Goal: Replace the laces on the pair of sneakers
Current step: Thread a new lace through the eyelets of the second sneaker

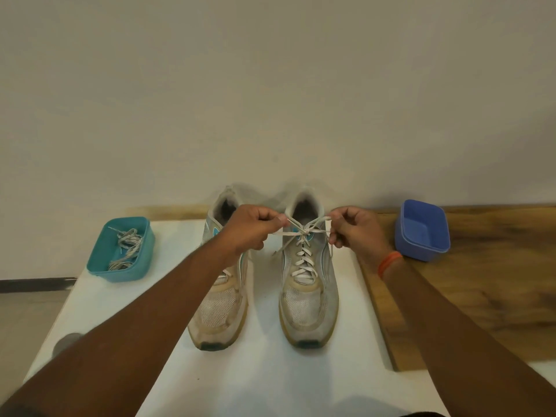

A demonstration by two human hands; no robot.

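We look down on two worn grey-white sneakers standing side by side, toes toward us, on a white tabletop [270, 371]. Our left hand [251, 228] and right hand [355, 228] each pinch one end of the white lace [304, 257] with curled fingers, pulling it taut over the top eyelets of the right sneaker [308, 299], which is laced all the way up. The left sneaker [219, 308] sits partly under our left forearm, so we cannot tell how fully it is laced. Old laces [128, 246] lie tangled in a teal tub [120, 273] at left; a blue tub [422, 230] sits at right. We judge that uneven pulling could slip the knot or tip the shoe. No brand name or writing is readable, only a teal side marking.
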